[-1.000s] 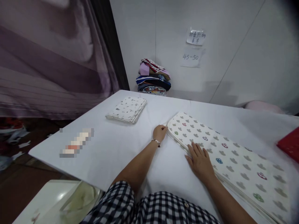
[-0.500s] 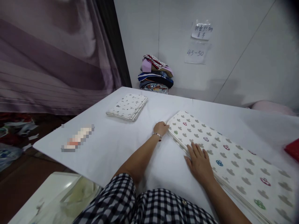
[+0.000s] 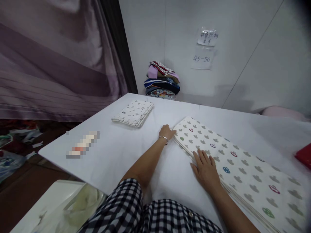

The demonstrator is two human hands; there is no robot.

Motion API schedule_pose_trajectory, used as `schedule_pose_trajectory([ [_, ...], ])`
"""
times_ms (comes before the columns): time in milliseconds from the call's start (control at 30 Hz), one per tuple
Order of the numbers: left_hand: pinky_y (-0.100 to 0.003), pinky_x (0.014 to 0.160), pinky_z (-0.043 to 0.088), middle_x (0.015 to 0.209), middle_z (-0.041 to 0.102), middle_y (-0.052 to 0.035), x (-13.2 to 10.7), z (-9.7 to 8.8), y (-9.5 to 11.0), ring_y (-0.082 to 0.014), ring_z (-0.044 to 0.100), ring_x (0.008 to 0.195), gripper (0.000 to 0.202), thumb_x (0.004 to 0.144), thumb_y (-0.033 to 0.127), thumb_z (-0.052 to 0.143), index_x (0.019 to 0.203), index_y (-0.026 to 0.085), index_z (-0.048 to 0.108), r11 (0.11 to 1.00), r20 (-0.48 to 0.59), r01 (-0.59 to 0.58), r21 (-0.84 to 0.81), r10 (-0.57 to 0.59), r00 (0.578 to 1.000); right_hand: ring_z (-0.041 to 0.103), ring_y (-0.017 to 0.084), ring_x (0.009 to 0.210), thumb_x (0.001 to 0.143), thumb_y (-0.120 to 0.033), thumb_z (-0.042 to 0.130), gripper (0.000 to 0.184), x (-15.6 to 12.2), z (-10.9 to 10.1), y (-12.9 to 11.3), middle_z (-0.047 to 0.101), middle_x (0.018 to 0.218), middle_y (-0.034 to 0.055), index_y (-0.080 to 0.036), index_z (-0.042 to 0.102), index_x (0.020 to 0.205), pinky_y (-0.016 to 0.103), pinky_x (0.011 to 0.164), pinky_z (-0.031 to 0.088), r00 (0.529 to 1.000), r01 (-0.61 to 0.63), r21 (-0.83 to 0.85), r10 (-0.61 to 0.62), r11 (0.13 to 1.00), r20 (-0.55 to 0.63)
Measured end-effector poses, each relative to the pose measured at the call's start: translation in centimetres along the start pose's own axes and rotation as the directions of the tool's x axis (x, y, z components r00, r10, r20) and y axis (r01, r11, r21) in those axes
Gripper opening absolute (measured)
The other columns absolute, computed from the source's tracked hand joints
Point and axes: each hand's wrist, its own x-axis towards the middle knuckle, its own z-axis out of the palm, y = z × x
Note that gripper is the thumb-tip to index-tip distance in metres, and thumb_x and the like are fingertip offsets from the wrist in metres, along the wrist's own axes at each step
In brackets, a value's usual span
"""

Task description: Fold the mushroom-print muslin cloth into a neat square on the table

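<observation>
A long stack of white cloths printed with grey, red, blue and green shapes lies across the right half of the white table. My left hand, with a bracelet at the wrist, pinches the far left corner of this stack. My right hand lies flat with fingers stretched out on the stack's near edge. A small folded white cloth with tiny prints rests further back on the left, apart from both hands.
A pile of folded coloured fabrics stands against the white wall at the table's back. Two paper notes hang on the wall. A red item shows at the right edge. A purple curtain hangs left; scraps litter the floor.
Both hands stay on the printed stack. The view has shifted slightly; the left hand has crept a little along the corner.
</observation>
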Motion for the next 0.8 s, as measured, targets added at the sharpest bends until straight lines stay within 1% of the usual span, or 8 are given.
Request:
schedule_pose_trajectory([
  [100,-0.034,0.064,0.048,0.104,0.062,-0.0152,0.6,-0.6,0.6,-0.0280,0.062,0.085,0.043,0.068,0.044,0.061,0.100,0.015,0.058,0.997,0.160,0.071,-0.013,-0.068,0.985,0.034,0.031,0.128,0.090,-0.039,0.034,0.050,0.0,0.0,0.0,0.038,0.140,0.0124,-0.020,0.038,0.136,0.052,0.100,0.027,1.000,0.001,-0.004,-0.001,1.000,-0.008],
  [167,-0.033,0.060,0.047,0.100,0.064,-0.0140,1.0,-0.8,0.8,-0.0265,0.062,0.078,0.038,0.067,0.040,0.061,0.096,0.016,0.059,0.998,0.192,0.058,-0.014,-0.054,0.980,0.034,0.030,0.128,0.089,-0.038,0.035,0.050,0.1,-0.1,-0.1,0.039,0.140,0.0126,-0.019,0.040,0.135,0.051,0.100,0.026,1.000,-0.001,-0.007,0.001,1.000,-0.002],
  [300,-0.029,0.064,0.045,0.101,0.064,-0.0097,1.4,-0.6,0.6,-0.0226,0.061,0.083,0.034,0.069,0.039,0.059,0.097,0.019,0.057,0.998,0.074,-0.045,-0.035,0.047,0.996,0.033,0.029,0.129,0.089,-0.039,0.037,0.048,0.2,-0.4,-0.3,0.040,0.139,0.0123,-0.018,0.044,0.132,0.049,0.101,0.025,1.000,-0.017,-0.013,0.017,1.000,0.026],
  [467,-0.025,0.064,0.043,0.096,0.065,-0.0080,2.1,-0.7,0.8,-0.0186,0.060,0.081,0.027,0.071,0.035,0.058,0.092,0.017,0.056,0.990,0.059,-0.085,-0.116,0.093,0.994,0.031,0.029,0.130,0.088,-0.038,0.036,0.049,0.6,-0.4,-0.4,0.038,0.141,0.0109,-0.018,0.044,0.132,0.049,0.102,0.025,0.997,-0.052,0.013,0.051,0.999,0.066],
  [533,-0.024,0.066,0.042,0.096,0.065,-0.0080,2.7,-0.9,0.7,-0.0186,0.060,0.083,0.026,0.072,0.033,0.058,0.092,0.017,0.056,0.990,0.012,-0.105,-0.099,0.106,0.994,0.030,0.028,0.131,0.088,-0.037,0.037,0.050,0.9,-0.4,-0.5,0.037,0.142,0.0104,-0.018,0.042,0.134,0.047,0.103,0.025,0.995,-0.053,0.039,0.050,0.998,0.085],
  [633,-0.025,0.070,0.042,0.099,0.065,-0.0089,3.8,-1.1,0.3,-0.0201,0.059,0.089,0.027,0.073,0.033,0.056,0.095,0.017,0.056,0.998,-0.049,-0.064,-0.031,0.062,0.997,0.029,0.025,0.132,0.088,-0.034,0.037,0.050,1.1,-0.4,-0.8,0.036,0.142,0.0085,-0.018,0.038,0.136,0.045,0.105,0.024,0.994,-0.015,0.084,0.006,0.996,0.110],
  [733,-0.027,0.072,0.043,0.105,0.063,-0.0115,4.6,-0.8,-0.5,-0.0226,0.059,0.094,0.031,0.074,0.034,0.056,0.100,0.016,0.054,1.000,-0.037,-0.006,0.002,0.006,0.999,0.028,0.025,0.132,0.089,-0.031,0.037,0.050,0.5,-0.9,-0.9,0.034,0.144,0.0076,-0.019,0.036,0.138,0.046,0.106,0.023,0.992,0.017,0.114,-0.031,0.993,0.125],
  [800,-0.028,0.074,0.043,0.108,0.062,-0.0126,4.8,-0.7,-0.8,-0.0238,0.058,0.098,0.035,0.074,0.035,0.056,0.103,0.015,0.053,1.000,-0.023,-0.005,0.004,0.005,1.000,0.028,0.025,0.132,0.089,-0.030,0.037,0.050,-0.6,-1.6,-0.5,0.034,0.144,0.0077,-0.020,0.035,0.138,0.048,0.106,0.023,0.990,0.025,0.138,-0.044,0.990,0.137],
])
